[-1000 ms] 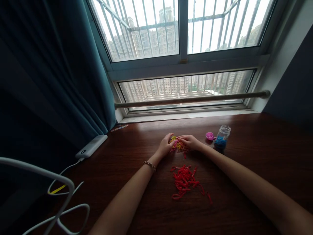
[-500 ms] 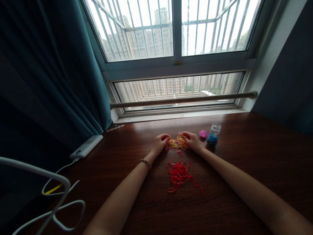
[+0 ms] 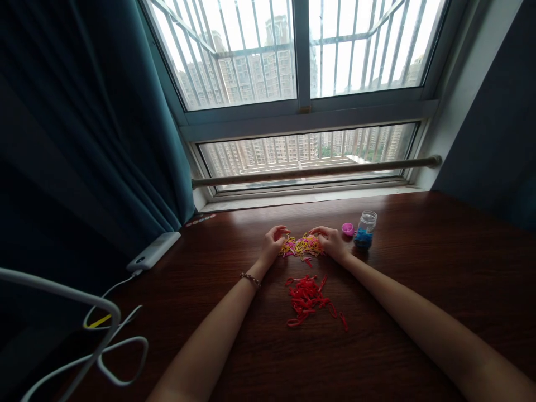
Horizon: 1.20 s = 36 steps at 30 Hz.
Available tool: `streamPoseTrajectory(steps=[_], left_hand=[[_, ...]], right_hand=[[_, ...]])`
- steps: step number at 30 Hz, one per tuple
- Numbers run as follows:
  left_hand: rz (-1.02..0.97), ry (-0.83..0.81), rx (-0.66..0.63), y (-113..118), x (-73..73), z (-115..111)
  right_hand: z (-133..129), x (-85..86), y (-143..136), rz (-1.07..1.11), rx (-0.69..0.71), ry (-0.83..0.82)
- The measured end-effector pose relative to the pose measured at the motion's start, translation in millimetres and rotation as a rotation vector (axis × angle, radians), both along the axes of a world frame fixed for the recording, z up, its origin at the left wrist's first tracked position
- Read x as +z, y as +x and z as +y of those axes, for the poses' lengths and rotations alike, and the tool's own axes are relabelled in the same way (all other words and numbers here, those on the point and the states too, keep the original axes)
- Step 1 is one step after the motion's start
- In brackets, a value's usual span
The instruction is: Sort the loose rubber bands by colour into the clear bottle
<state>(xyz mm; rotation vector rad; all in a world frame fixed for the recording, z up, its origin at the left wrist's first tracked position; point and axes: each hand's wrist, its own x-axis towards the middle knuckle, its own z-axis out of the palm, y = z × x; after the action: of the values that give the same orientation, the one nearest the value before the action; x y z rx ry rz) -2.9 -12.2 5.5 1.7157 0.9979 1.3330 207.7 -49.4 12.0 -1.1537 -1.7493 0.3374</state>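
A heap of yellow and pink elastic bands (image 3: 302, 247) lies on the dark wooden table, between my two hands. My left hand (image 3: 274, 241) is at the heap's left edge, thumb and fingers apart, holding nothing. On the opposite side, my right hand (image 3: 330, 241) touches the edge of the bands with loosely curved, parted fingers. Nearer to me is a loose pile of red elastic bands (image 3: 307, 298), with one small red piece (image 3: 308, 262) between the two heaps. A clear jar (image 3: 365, 230) partly filled with blue bands stands right of my right hand.
Beside the jar sits a small pink cup-shaped lid (image 3: 347, 229). A white power bank (image 3: 153, 251) with a cable lies at the left by the blue curtain (image 3: 138, 139). A thick white tube (image 3: 58, 290) bends through the lower left. A rail (image 3: 318, 173) crosses the window behind the table.
The yellow and pink bands, earlier bunched and raised at both hands, now lie flatter and spread out. My fingers have loosened. Red pile and jar stay put.
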Motion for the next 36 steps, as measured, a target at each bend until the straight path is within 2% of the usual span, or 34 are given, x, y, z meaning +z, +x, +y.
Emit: streamPoseTrajectory(steps=[8,13,18,22,29,33,36], left_hand=[[0.273,0.133,0.194,-1.2,6.0,-16.0],[0.437,0.26,0.259,-11.4,14.0,-35.1],[0.589,0.337,0.133,-24.1,16.7,-55.4],[0.762,0.447,0.067,-23.6,16.9,-62.9],[0.803,0.563,0.064,-23.7,20.4,-67.7],[0.865,0.639,-0.123,-21.0,28.4,-79.2],[0.913,0.652,-0.256,-12.4,31.7,-90.0]], right_hand=[[-5.3,2.6,-0.3,-0.127,-0.089,0.087],[-25.6,6.0,13.0,-0.167,-0.181,0.073],[-61.9,16.7,31.4,-0.3,-0.068,0.035],[-85.6,13.1,37.4,-0.428,-0.056,0.049],[-97.9,3.5,34.3,-0.657,0.052,0.118],[-97.9,8.1,34.1,-0.588,0.077,0.127],[-98.9,14.0,32.0,-0.54,0.206,0.164]])
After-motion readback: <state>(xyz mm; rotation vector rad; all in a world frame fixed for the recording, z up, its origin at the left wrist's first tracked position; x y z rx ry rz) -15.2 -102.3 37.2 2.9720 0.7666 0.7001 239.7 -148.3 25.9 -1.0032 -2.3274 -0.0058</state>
